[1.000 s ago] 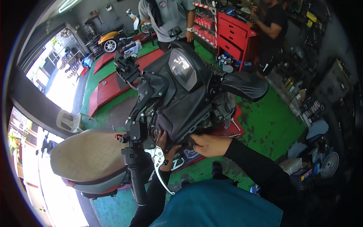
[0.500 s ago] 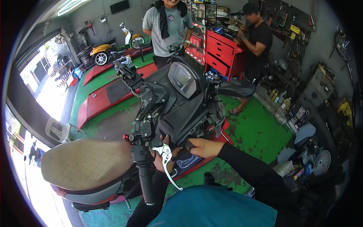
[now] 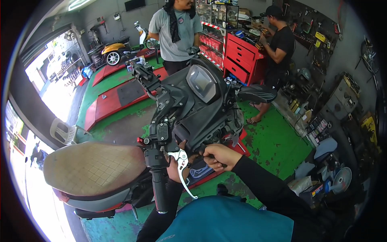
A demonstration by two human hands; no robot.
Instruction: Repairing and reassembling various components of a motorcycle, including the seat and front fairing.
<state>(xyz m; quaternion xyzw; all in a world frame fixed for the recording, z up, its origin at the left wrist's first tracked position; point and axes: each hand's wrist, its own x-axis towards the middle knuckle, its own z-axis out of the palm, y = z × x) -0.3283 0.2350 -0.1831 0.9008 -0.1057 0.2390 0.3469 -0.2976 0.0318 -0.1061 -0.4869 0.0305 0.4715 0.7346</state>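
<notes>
A dark scooter stands before me, with its black front panel [image 3: 197, 121], handlebar grip [image 3: 159, 193] and silver brake lever [image 3: 182, 165] close by. My left hand [image 3: 174, 168] reaches behind the lever to the lower edge of the panel. One fingertip shows against the panel, but the lever and grip hide most of the fingers. At the panel's lower right edge my right hand [image 3: 221, 156] is closed, its fingers curled round something small and dark that I cannot make out. The instrument display [image 3: 202, 84] lies beyond both hands.
The tan quilted seat [image 3: 94, 167] extends to the left. Ahead, one person [image 3: 177, 36] stands beyond the scooter; another [image 3: 278, 44] works at a red tool cabinet [image 3: 242, 58]. Red lift ramps [image 3: 121, 101] lie on the green floor. Parts and a fan [image 3: 342, 180] crowd the right wall.
My right hand has turned, its fingers now curled more tightly, still at the panel's edge. The left hand stays behind the lever. The person ahead has turned to the right.
</notes>
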